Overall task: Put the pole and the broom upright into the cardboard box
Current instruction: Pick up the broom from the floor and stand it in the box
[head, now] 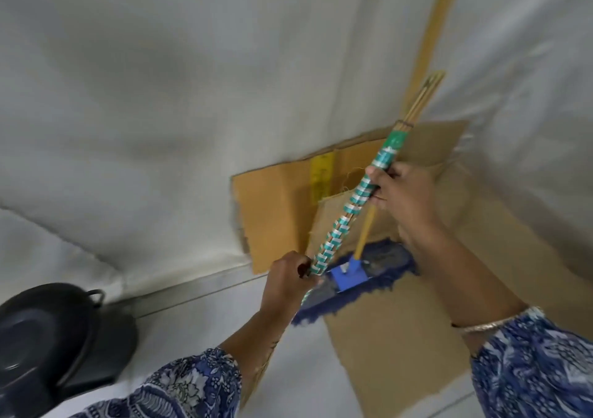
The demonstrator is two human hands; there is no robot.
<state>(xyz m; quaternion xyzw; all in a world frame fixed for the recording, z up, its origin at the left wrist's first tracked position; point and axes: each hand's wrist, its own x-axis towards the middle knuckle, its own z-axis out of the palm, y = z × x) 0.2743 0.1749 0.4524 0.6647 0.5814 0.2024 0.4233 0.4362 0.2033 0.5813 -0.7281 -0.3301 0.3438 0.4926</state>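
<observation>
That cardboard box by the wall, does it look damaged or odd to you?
Yes. The cardboard box has a ragged, torn left edge and splayed flaps. A blue mop head hangs over its rim rather than sitting inside. Both hands, left hand and right hand, grip the teal-wrapped broom, which is tilted.

Soft, even daylight fills the view, moderately bright, with no hard glare — its source cannot be told. The pale wall (pixel 160 97) carries broad, smeared grey shadows, and the whole frame is motion-blurred, worst toward the edges. Wide-angle distortion bends the floor line and tilts the wall. The dark round object (pixel 57 337) at lower left shows a faint sheen and no detail. The patterned sleeves (pixel 529 369) and the cardboard box (pixel 417 337) are soft — edges fuzzy rather than crisp.
</observation>
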